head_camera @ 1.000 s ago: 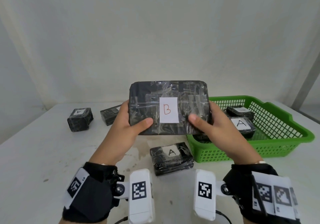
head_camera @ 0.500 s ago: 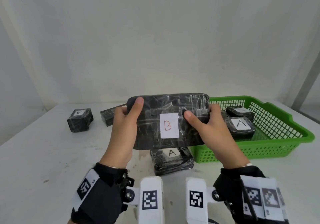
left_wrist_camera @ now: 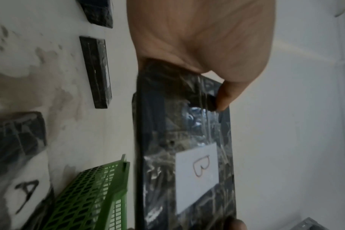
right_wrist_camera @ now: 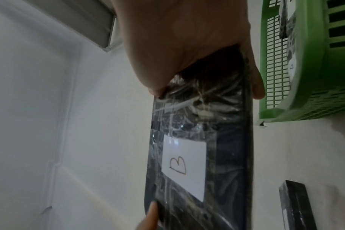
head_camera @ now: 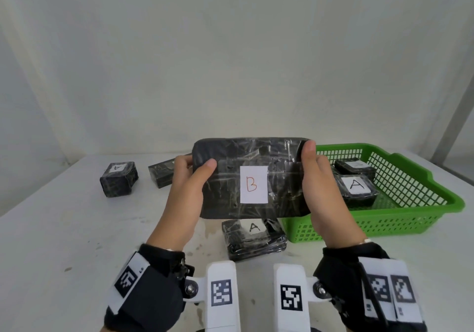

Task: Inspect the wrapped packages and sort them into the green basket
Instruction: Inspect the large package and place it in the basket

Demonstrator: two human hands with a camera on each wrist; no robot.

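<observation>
I hold a large black plastic-wrapped package (head_camera: 230, 178) with a white label marked B above the table, its label facing me. My left hand (head_camera: 187, 185) grips its left end, thumb on the front. My right hand (head_camera: 318, 178) grips its right end, thumb up at the top right corner. The same package (left_wrist_camera: 183, 155) fills the left wrist view, and in the right wrist view the package (right_wrist_camera: 203, 155) shows its B label too. The green basket (head_camera: 400, 219) stands to the right and holds two black packages, one (head_camera: 356, 188) labelled A.
A flat package labelled A (head_camera: 254, 237) lies on the white table just below the held one, beside the basket's front left corner. A small cube package labelled A (head_camera: 118, 178) and a flat black package (head_camera: 161, 175) lie at the back left. A wall rises behind the table.
The package has been turned and lowered slightly between my hands. My left thumb came back onto the front face, and my right thumb slid up to the top right corner.
</observation>
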